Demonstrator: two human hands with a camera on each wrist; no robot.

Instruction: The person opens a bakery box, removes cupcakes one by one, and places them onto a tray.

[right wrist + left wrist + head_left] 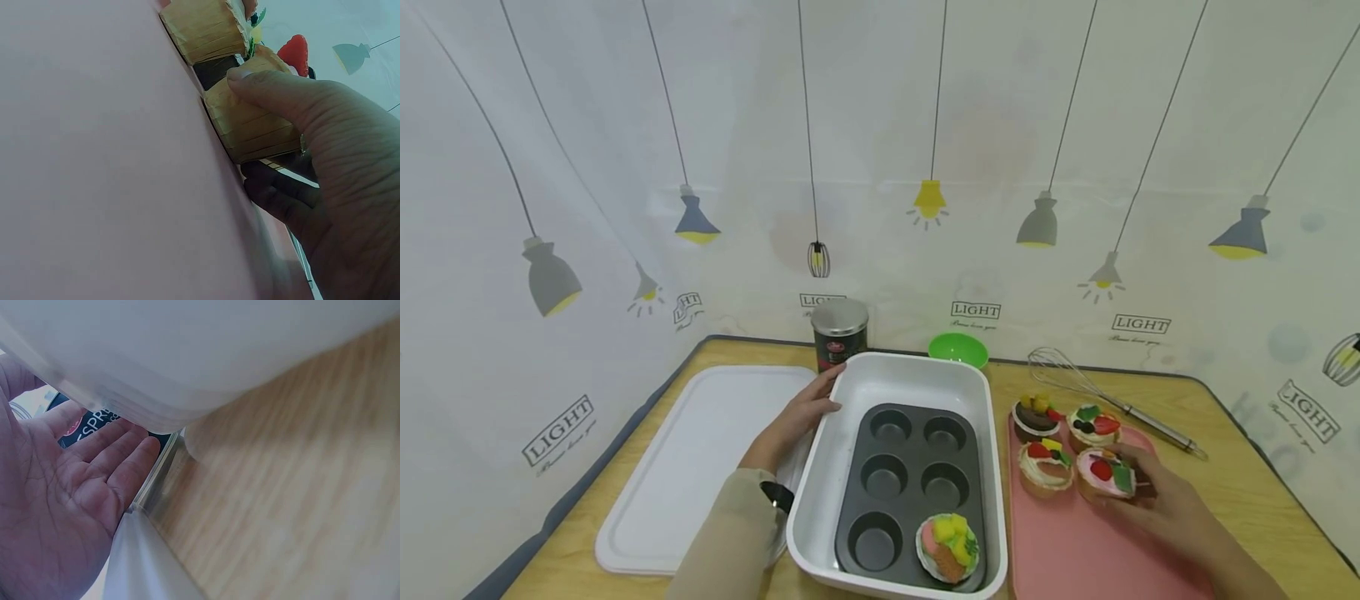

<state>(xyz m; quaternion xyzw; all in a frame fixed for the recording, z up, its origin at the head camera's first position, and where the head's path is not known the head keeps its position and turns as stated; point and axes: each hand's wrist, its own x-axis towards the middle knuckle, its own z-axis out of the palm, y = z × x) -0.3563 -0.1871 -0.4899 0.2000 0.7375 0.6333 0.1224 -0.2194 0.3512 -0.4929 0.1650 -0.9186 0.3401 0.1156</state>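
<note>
My right hand [1172, 504] grips a pink-topped cupcake [1105, 473] on the pink tray [1075, 550]. In the right wrist view its thumb lies on the tan wrapper [250, 122], with the other fingers at the far side. Three more toy cupcakes stand close by, one of them with a chocolate top [1033, 425]. My left hand [797, 421] rests at the upper left rim of a white tub [816, 492], fingers loosely extended. Inside the tub is a dark muffin pan [913, 504]. A fruit-topped cupcake [949, 546] sits in its near right cup.
A white lid [700, 467] lies left of the tub. Behind stand a dark can [841, 333] with a silver top and a green bowl [958, 350]. A whisk [1120, 404] lies behind the cupcakes. A printed curtain [880, 167] surrounds the wooden table [1240, 500].
</note>
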